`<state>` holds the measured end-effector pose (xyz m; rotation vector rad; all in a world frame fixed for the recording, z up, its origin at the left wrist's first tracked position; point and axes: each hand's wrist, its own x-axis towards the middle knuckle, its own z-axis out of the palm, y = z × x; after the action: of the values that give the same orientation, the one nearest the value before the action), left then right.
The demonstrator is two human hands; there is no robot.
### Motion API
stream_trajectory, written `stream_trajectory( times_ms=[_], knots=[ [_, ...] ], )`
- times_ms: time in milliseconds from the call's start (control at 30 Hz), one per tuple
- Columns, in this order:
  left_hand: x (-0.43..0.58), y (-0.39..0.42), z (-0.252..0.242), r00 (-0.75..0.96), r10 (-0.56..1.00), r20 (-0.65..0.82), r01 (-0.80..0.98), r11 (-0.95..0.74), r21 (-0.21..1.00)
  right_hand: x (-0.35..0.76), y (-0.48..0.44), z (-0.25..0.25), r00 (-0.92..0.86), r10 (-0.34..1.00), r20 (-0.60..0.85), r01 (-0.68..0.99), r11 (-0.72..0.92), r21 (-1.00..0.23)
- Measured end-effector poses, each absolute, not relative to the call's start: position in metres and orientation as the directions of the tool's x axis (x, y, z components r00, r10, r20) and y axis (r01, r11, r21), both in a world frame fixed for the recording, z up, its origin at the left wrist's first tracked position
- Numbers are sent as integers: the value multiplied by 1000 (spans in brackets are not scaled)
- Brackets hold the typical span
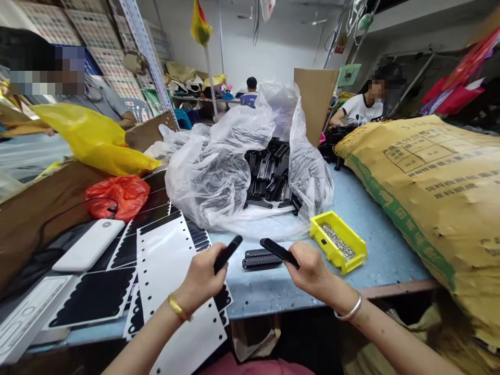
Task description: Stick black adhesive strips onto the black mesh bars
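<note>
My left hand [205, 275] is closed around a flat black strip-shaped piece [230, 251], its rounded end pointing up and right. My right hand [310, 268] grips a similar black strip-shaped piece [278, 249], tilted up to the left. Between the hands, two black perforated strips [262, 260] lie side by side on the blue table [269, 291]. Just beyond my right hand stands a yellow bin [354, 260] of small shiny metal parts [336, 242]. Behind them, a clear plastic bag [219, 177] gapes over a heap of black strips [269, 169].
White sheets with black adhesive-looking pieces [96, 297] lie at left, beside a white power bank [89, 245], a long white box [35, 312] and a red plastic bag [117, 198]. A bulging yellow sack [437, 182] fills the right side. Several people sit further off.
</note>
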<state>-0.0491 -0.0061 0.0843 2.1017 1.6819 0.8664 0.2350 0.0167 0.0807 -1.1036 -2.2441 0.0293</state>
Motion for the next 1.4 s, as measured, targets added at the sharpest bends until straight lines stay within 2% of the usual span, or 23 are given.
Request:
stream_trajectory(
  times_ms=[100,200,300,400,500,700,800,900,1033,1167,1233,1400],
  knots=[
    [-54,-15,85,60,975,214,714,-192,673,240,-3,65,-524,734,432,692,663,-287],
    [-51,-22,84,80,989,122,653,-145,744,234,-15,44,-610,734,299,703,675,-224],
    [-47,-26,81,128,990,58,621,-126,773,222,-20,30,-649,737,191,728,674,-124],
    [-43,-27,80,168,985,38,605,-133,785,217,-19,28,-649,747,145,740,664,-105],
    [-42,-27,81,185,982,33,586,-137,799,224,-17,32,-628,765,143,748,644,-160],
    [-40,-26,78,165,986,34,574,-125,809,244,-16,24,-476,862,174,762,503,-408],
    [-39,-28,75,159,987,24,581,-114,806,246,-20,15,-497,842,208,703,532,-473],
    [-38,-32,72,161,987,10,592,-105,799,246,-24,10,-543,807,232,664,582,-470],
    [-39,-37,68,160,987,-12,595,-87,799,245,-22,15,-538,818,204,678,564,-471],
    [-45,-40,66,122,992,-18,585,-57,809,237,-23,29,-610,789,76,722,592,-358],
    [-48,-41,66,103,995,-19,590,-45,806,231,-25,31,-633,772,56,716,611,-336],
    [-51,-45,65,87,996,-7,610,-48,791,218,-16,16,-695,685,219,630,726,-274]
  ],
)
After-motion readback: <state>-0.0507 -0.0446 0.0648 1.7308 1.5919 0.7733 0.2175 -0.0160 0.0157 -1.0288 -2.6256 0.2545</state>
